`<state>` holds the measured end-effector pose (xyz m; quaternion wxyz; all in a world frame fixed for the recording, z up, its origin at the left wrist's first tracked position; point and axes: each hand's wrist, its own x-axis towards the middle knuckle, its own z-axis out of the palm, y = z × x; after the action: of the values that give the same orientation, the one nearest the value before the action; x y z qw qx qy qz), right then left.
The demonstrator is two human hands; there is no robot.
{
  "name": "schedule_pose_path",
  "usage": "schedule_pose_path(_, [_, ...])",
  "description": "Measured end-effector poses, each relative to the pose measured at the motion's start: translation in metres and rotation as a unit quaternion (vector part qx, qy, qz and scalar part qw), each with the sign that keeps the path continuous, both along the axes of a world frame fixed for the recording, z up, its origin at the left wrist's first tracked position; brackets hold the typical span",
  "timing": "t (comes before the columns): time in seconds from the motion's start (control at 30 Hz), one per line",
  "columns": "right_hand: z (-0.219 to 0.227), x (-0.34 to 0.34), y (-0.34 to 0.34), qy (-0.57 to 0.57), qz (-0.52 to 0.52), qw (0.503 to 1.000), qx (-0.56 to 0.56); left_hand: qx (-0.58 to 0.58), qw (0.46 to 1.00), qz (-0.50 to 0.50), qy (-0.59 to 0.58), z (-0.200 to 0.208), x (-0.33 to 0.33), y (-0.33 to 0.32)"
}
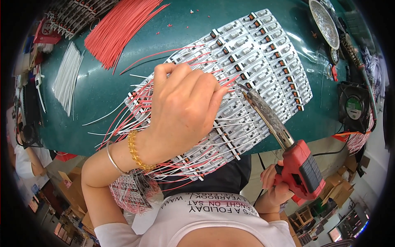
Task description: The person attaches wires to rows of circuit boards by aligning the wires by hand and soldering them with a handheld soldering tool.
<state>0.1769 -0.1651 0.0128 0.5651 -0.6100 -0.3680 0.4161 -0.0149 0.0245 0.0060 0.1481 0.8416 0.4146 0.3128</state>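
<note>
My left hand (185, 101) reaches over a panel of small circuit boards (284, 45), thumb and finger pinched on a red wire (233, 80). The fingertips sit close to one row of the boards. My right hand (275, 187) grips a red soldering gun (302, 171) by its handle. The gun's tip meets the boards beside the pinched wire; whether it touches the wire I cannot tell. Several red and white wires trail from the panel's left rows under my left wrist. Part of the panel is hidden behind that hand.
A fan of loose red wires (119, 31) and a bundle of white wires (68, 78) lie on the green table (181, 24). At the right are an oval metal dish (324, 22) and a black fan (354, 108). More wired boards (131, 193) hang below the table edge.
</note>
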Motion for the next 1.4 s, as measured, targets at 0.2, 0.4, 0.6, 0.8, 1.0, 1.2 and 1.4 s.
schedule_pose_path(0.2, [-0.018, 0.01, -0.014, -0.095, -0.012, 0.995, 0.038, -0.006, 1.0, -0.012, -0.001, -0.001, 0.0, 0.001])
schedule_pose_path(0.4, [-0.013, 0.012, -0.018, -0.053, -0.007, 0.999, -0.007, -0.008, 1.0, -0.011, 0.001, 0.001, -0.001, 0.002])
schedule_pose_path(0.6, [-0.011, 0.011, -0.012, -0.083, -0.002, 0.996, 0.04, -0.007, 1.0, -0.017, -0.005, -0.001, 0.001, 0.001])
schedule_pose_path(0.8, [0.001, 0.005, 0.001, -0.025, 0.041, 0.999, 0.015, -0.004, 1.0, -0.019, 0.003, 0.0, -0.001, 0.0])
schedule_pose_path(1.0, [0.008, 0.001, 0.002, 0.008, 0.029, 0.999, 0.018, -0.01, 1.0, -0.005, 0.011, 0.001, 0.004, -0.009])
schedule_pose_path(1.2, [0.006, 0.004, -0.006, 0.005, 0.036, 0.999, -0.009, 0.046, 0.997, -0.006, 0.057, -0.006, 0.006, -0.012])
schedule_pose_path(1.4, [0.005, 0.002, -0.005, -0.003, 0.02, 1.0, -0.017, 0.051, 0.996, -0.006, 0.069, -0.007, 0.007, -0.013])
